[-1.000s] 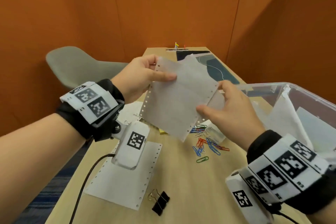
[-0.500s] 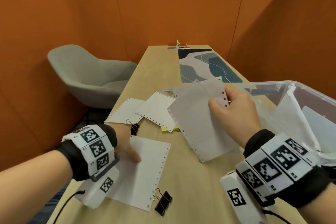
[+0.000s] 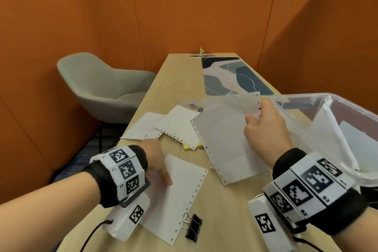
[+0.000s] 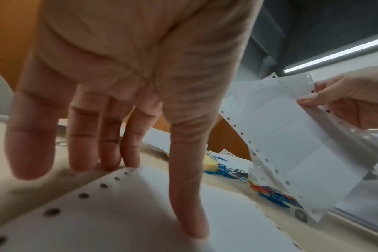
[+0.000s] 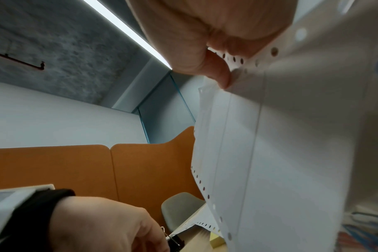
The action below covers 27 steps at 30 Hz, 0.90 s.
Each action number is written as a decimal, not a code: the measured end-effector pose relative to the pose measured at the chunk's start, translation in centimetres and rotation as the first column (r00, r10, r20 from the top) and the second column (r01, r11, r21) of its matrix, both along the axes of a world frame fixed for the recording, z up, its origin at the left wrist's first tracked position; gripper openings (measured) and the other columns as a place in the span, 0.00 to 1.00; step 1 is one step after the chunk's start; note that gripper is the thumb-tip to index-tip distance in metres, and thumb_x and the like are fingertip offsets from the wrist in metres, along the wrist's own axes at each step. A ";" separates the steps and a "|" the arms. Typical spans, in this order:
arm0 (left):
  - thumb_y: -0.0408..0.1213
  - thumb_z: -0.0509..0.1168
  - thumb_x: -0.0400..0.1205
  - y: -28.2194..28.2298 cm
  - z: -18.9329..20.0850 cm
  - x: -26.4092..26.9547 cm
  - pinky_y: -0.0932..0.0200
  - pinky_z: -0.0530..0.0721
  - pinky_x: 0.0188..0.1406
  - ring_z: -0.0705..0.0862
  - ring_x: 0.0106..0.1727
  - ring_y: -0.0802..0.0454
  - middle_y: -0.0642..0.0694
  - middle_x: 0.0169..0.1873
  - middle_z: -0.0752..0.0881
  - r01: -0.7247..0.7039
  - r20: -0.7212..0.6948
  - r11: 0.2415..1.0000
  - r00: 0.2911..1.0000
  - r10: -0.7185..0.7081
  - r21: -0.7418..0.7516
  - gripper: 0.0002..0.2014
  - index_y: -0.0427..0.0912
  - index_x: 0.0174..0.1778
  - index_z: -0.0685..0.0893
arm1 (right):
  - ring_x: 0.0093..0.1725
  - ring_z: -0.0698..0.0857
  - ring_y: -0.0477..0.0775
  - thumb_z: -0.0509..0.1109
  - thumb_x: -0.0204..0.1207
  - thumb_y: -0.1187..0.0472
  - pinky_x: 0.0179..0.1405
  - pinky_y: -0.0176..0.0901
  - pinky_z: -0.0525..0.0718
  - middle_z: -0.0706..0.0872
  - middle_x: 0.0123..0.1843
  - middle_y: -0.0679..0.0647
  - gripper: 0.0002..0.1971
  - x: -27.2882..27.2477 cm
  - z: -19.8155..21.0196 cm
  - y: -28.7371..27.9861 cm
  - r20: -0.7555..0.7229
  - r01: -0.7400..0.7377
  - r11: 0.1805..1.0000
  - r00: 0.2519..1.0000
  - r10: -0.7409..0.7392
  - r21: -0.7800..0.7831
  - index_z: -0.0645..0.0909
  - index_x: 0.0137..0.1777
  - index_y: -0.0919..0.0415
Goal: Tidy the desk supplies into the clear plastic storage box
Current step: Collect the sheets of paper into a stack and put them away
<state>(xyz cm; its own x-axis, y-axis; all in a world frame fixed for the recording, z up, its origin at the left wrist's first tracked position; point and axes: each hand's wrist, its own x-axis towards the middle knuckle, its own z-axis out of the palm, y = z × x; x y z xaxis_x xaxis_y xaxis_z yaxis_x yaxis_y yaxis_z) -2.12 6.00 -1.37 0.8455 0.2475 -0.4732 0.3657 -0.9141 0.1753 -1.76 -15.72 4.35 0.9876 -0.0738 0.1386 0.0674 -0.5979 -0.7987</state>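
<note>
My right hand (image 3: 263,127) pinches a small stack of white perforated sheets (image 3: 225,139) by the top right corner, lifted above the desk beside the clear plastic box (image 3: 302,112); the pinch shows in the right wrist view (image 5: 222,73) and the left wrist view (image 4: 326,98). My left hand (image 3: 157,161) lies with straight fingers on the near perforated sheet (image 3: 178,196), thumb (image 4: 188,196) flat on the paper (image 4: 140,213) and the other fingertips at its far edge. A black binder clip (image 3: 192,227) lies by that sheet's near corner.
Two more perforated sheets (image 3: 163,127) lie mid-desk over a yellow sticky pad (image 3: 189,147). Coloured paper clips (image 4: 270,196) are scattered under the held stack. The box holds white paper (image 3: 335,139). A patterned mat (image 3: 233,75) lies further back; a grey chair (image 3: 98,86) stands left.
My left hand let go of the held stack, dropped to the near sheet on the desk and settled on it. The right hand kept the stack and shifted it right toward the box.
</note>
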 end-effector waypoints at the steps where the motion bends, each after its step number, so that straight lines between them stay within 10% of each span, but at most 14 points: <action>1: 0.48 0.83 0.59 0.0 0.1 0.0 0.58 0.84 0.37 0.87 0.50 0.45 0.43 0.53 0.88 0.001 0.004 1.000 1.000 -0.001 0.005 0.34 0.36 0.59 0.84 | 0.68 0.74 0.58 0.57 0.82 0.68 0.64 0.48 0.73 0.74 0.72 0.58 0.20 0.0 0.1 0.0 0.006 0.001 1.000 1.000 -0.001 0.009 0.64 0.73 0.59; 11: 0.34 0.84 0.59 1.4 -1.2 -0.4 0.67 0.81 0.23 0.83 0.29 0.53 0.51 0.29 0.88 -0.127 0.038 0.909 0.987 0.155 -0.396 0.16 0.40 0.39 0.86 | 0.59 0.73 0.52 0.56 0.83 0.68 0.58 0.44 0.75 0.75 0.61 0.53 0.17 0.1 0.2 -0.2 0.091 -0.019 0.997 0.996 0.012 0.073 0.65 0.71 0.58; 15: 0.31 0.83 0.59 2.1 -1.1 -0.7 0.58 0.89 0.43 0.90 0.39 0.48 0.44 0.39 0.92 -0.023 0.136 0.839 0.984 0.116 -0.544 0.15 0.34 0.39 0.89 | 0.53 0.69 0.47 0.56 0.83 0.68 0.50 0.40 0.71 0.69 0.54 0.48 0.16 0.5 -0.2 -0.4 0.122 -0.022 0.997 0.992 0.013 0.075 0.65 0.69 0.58; 20: 0.39 0.81 0.60 1.2 1.4 0.3 0.58 0.87 0.52 0.90 0.52 0.49 0.44 0.50 0.92 0.129 0.300 0.608 0.935 0.190 -0.784 0.25 0.36 0.53 0.89 | 0.52 0.73 0.48 0.55 0.82 0.69 0.49 0.42 0.74 0.74 0.54 0.48 0.15 0.8 -0.5 -0.3 0.189 -0.040 0.986 0.982 0.009 0.163 0.67 0.68 0.59; 24: 0.36 0.65 0.81 -1.4 2.8 1.9 0.59 0.89 0.50 0.87 0.59 0.50 0.44 0.61 0.87 0.232 0.340 0.325 0.879 0.333 -0.917 0.18 0.40 0.67 0.80 | 0.53 0.77 0.47 0.54 0.84 0.65 0.58 0.50 0.81 0.76 0.46 0.39 0.10 0.5 -0.1 0.7 0.230 -0.137 0.937 0.971 0.062 0.322 0.67 0.60 0.52; 27: 0.35 0.63 0.82 -3.9 3.7 3.1 0.56 0.87 0.52 0.86 0.58 0.49 0.43 0.61 0.86 0.304 0.373 0.227 0.842 0.390 -0.925 0.19 0.37 0.69 0.78 | 0.59 0.81 0.51 0.57 0.83 0.56 0.62 0.56 0.82 0.81 0.57 0.47 0.08 0.1 0.0 1.4 0.181 -0.220 0.875 0.971 0.155 0.431 0.67 0.61 0.50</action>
